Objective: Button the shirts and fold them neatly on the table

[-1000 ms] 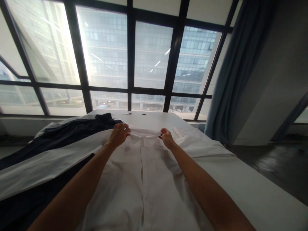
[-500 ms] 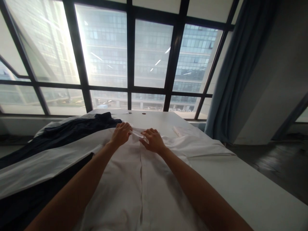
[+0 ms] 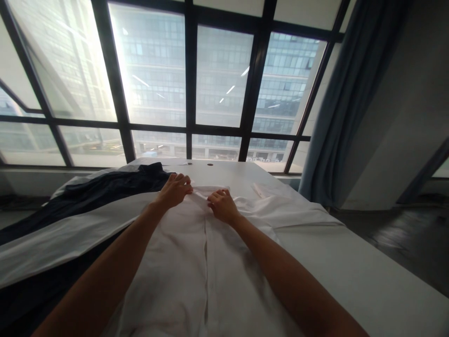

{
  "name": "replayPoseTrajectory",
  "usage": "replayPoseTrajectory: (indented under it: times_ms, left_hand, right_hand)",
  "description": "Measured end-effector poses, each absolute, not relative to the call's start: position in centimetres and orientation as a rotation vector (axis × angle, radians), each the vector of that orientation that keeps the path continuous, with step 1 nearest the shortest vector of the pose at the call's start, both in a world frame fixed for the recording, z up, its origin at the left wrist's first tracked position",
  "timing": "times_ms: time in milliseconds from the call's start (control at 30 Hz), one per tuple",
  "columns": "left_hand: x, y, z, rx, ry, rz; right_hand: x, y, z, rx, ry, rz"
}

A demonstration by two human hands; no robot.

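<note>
A white shirt is laid out front side up on a white table, its collar toward the far end and its placket running down the middle toward the viewer. The left end of the collar is gripped by the left hand, with the fingers bent over the edge. The collar's front is held near the middle by the right hand, its fingers curled and closed on the cloth; the thumb is hidden. Between the two hands a short strip of collar is stretched. The left sleeve is spread outward across a dark garment, which is seen on both sides of it. Another white cloth is partly covered by the dark garment. To the right, the other sleeve is laid in folds toward the table's edge. Two round spots are seen at the table's far end. Beyond it, a building is shown through a black-framed window, flanked on the right by a blue curtain.
</note>
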State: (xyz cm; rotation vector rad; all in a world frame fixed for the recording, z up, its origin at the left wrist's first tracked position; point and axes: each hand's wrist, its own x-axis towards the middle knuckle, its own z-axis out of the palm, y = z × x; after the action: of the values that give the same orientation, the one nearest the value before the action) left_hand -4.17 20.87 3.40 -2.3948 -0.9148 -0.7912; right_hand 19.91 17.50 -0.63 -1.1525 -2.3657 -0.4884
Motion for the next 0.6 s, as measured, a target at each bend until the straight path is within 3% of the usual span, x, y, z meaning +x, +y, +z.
replayPoseTrajectory:
  times_ms: [433,600]
  left_hand:
    - [-1.0,19.9,1.3,-2.482,-0.768,-0.822]
    - [-0.5,19.8,1.2,-2.376,-0.914,-0.807]
  right_hand:
    - [24.3,18.7,0.2,-1.199,-2.268,-0.58]
    - [24.4,18.5,0.4,-1.157,-2.271,-0.602]
